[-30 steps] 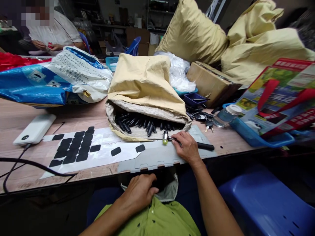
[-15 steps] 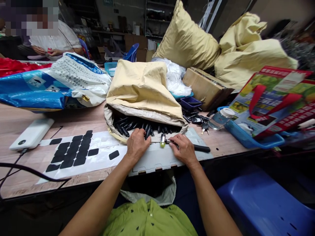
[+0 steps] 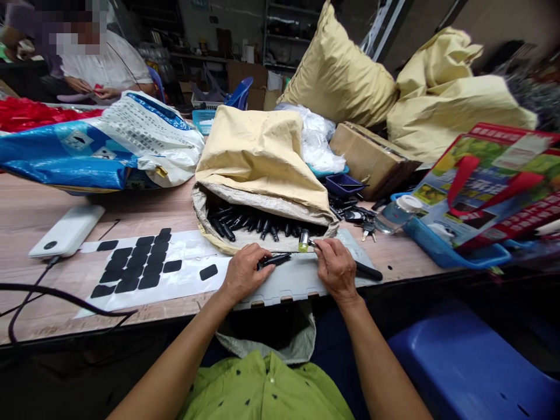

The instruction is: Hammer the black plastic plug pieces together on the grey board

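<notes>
My left hand [image 3: 245, 272] is closed on a slim black pen-like part [image 3: 278, 258], whose end points right over a pale grey board [image 3: 294, 281]. In my right hand [image 3: 338, 269] is a small hammer [image 3: 303, 241] with a yellowish head tip. Its thin shank runs between my fingers, and its black grip shows on the far side of the hand. Just beyond both hands lies a cream sack [image 3: 256, 149] with its mouth towards me. Several similar black parts [image 3: 265, 225] spill to the sack's opening.
At left are a white sheet with black stickers [image 3: 142, 262], a white power bank [image 3: 67, 230] with a cable, and a blue-white bag [image 3: 109, 151]. On the right stand a jar [image 3: 398, 213], a blue basket [image 3: 446, 248] and a wooden block [image 3: 371, 154]. A co-worker [image 3: 102, 70] sits far left.
My left hand has drawn back from the sack's mouth with a black part in it. My right hand has lifted the hammer slightly and moved a little right. The view has shifted slightly.
</notes>
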### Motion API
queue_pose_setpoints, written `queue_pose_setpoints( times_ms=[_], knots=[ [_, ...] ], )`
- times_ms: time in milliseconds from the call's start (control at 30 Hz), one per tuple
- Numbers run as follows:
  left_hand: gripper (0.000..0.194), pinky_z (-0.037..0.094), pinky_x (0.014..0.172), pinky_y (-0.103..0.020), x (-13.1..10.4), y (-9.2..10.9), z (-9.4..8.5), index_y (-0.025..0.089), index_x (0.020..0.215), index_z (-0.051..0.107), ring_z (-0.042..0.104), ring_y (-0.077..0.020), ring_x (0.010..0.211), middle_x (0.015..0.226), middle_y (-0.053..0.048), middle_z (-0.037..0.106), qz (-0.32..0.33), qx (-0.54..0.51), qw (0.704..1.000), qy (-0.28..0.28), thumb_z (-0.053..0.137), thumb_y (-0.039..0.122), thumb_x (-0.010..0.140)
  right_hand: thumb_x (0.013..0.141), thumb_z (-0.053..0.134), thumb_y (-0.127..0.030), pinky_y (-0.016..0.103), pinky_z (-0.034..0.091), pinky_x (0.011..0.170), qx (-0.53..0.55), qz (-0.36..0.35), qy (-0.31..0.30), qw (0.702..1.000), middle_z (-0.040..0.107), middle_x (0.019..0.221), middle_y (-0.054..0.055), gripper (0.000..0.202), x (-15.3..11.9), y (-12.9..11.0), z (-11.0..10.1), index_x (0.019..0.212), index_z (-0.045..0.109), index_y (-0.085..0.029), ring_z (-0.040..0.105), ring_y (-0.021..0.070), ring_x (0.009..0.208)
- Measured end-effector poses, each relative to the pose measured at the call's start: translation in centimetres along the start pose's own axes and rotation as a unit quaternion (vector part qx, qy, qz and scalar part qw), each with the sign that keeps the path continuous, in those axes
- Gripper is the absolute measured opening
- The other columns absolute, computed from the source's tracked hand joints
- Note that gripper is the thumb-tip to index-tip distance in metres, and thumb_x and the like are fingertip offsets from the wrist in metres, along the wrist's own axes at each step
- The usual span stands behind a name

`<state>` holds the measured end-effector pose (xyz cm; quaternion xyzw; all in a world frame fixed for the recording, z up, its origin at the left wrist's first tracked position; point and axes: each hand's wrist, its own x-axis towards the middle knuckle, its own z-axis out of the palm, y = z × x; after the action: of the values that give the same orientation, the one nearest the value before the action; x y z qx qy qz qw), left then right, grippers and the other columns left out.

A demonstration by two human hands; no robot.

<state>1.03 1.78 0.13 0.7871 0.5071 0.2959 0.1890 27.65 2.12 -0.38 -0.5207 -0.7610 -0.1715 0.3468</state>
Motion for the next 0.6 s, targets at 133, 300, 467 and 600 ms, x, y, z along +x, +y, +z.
queue_pose_setpoints(
  times_ms=[133,300,467,600],
  knots=[
    [0.013,0.047,0.082,-0.032,0.1,-0.4,0.0,0.021,0.100,0.072,0.062,-0.0212,0.092,0.090,-0.003,0.067,0.004,-0.030,1.000,-0.002,0.073,0.024,0.087,0.103,0.050,-0.020,0.031,0.051,0.086,0.065,0.008,-0.016,0.998,0.070,0.107,0.009,0.029,0.6,-1.6,-1.2,0.127,0.065,-0.021,0.066,0.0212,0.098],
    [0.014,0.046,0.081,-0.032,0.1,-0.4,-0.2,0.021,0.100,0.074,0.062,-0.0212,0.091,0.089,-0.003,0.067,-0.003,-0.044,0.999,0.000,0.074,0.023,0.086,0.104,0.048,-0.020,0.028,0.054,0.089,0.161,0.030,-0.090,0.982,0.070,0.110,0.006,0.032,1.2,-5.0,-2.9,0.132,0.063,-0.025,0.068,0.0187,0.101],
    [0.014,0.046,0.082,-0.032,0.0,-0.2,-0.3,0.020,0.100,0.074,0.061,-0.0212,0.091,0.089,-0.003,0.067,0.003,-0.048,0.999,-0.002,0.075,0.022,0.086,0.104,0.048,-0.020,0.027,0.053,0.087,0.149,0.039,-0.108,0.982,0.069,0.105,0.006,0.032,0.9,-6.3,-2.9,0.130,0.065,-0.025,0.068,0.0183,0.096],
    [0.015,0.045,0.081,-0.032,0.1,-0.1,-0.3,0.020,0.099,0.074,0.061,-0.0210,0.090,0.087,-0.003,0.065,-0.007,-0.045,0.999,-0.003,0.075,0.020,0.084,0.103,0.048,-0.020,0.026,0.053,0.081,0.137,0.047,-0.146,0.979,0.069,0.098,0.005,0.031,1.1,-6.4,-2.8,0.126,0.067,-0.026,0.068,0.0182,0.092]
  ],
)
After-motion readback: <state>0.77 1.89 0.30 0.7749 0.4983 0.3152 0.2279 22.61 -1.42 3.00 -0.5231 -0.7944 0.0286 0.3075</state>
